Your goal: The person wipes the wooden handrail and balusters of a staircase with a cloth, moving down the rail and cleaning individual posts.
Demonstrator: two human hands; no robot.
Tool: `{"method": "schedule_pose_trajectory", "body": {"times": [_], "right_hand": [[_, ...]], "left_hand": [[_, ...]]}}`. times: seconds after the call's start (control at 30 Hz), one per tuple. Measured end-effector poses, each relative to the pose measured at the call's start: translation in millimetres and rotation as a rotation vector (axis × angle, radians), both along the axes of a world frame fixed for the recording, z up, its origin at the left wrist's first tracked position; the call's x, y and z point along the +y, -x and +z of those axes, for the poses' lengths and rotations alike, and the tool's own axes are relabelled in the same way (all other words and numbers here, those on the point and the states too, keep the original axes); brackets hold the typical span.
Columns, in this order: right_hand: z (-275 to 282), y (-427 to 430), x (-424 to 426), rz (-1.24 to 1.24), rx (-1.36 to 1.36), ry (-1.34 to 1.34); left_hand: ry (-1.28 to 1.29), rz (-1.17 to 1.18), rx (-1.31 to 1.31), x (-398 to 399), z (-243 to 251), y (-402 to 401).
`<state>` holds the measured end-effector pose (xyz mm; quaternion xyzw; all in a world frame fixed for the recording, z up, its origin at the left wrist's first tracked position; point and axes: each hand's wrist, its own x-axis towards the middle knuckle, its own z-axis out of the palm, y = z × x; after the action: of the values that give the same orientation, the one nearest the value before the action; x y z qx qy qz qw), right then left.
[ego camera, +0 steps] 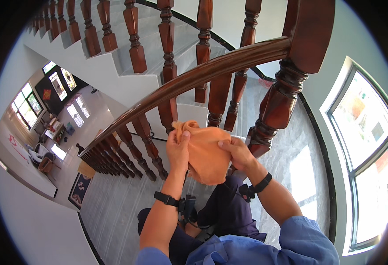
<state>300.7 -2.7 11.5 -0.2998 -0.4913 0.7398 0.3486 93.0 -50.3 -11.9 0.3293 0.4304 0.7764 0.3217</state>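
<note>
An orange cloth [208, 154] hangs between my two hands, partly bunched at its upper left. My left hand [178, 149] grips the bunched side, thumb on top. At the cloth's right edge, my right hand [242, 152] pinches it between thumb and fingers. Just beyond the cloth stand dark reddish-brown turned wooden balusters [169, 69], and the curved wooden handrail [194, 79] passes above them. To the right of my right hand rises a thick newel post [278, 99]. The cloth hides the lower ends of some balusters.
Grey marble stairs [121, 195] descend to the left, towards a lower room with a patterned mat [80, 188]. Another flight [150, 39] climbs behind the railing. A framed window [363, 159] is in the right wall. Straps with small devices [189, 205] circle both wrists.
</note>
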Motion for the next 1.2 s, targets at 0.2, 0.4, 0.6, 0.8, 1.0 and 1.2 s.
{"method": "schedule_pose_trajectory", "body": {"times": [0.2, 0.4, 0.6, 0.8, 1.0, 1.2], "right_hand": [[63, 13, 22, -0.272, 0.121, -0.533], [159, 46, 21, -0.594, 0.131, -1.050], [220, 44, 35, -0.934, -0.111, -1.594], [293, 0, 45, -1.178, -0.292, -2.134], [336, -14, 54, -1.168, -0.848, -2.284], [344, 4, 85, -0.765, -1.847, -2.086]], "left_hand": [[-0.026, 0.051, -0.185, -16, 22, -4], [-0.351, -0.148, -0.138, -13, 106, -8], [-0.415, -0.243, -0.037, 3, 165, -21], [-0.393, -0.340, 0.032, 25, 193, -66], [-0.490, -0.331, 0.155, 53, 214, -124], [-0.366, -0.052, 0.332, 60, 214, -124]]}}
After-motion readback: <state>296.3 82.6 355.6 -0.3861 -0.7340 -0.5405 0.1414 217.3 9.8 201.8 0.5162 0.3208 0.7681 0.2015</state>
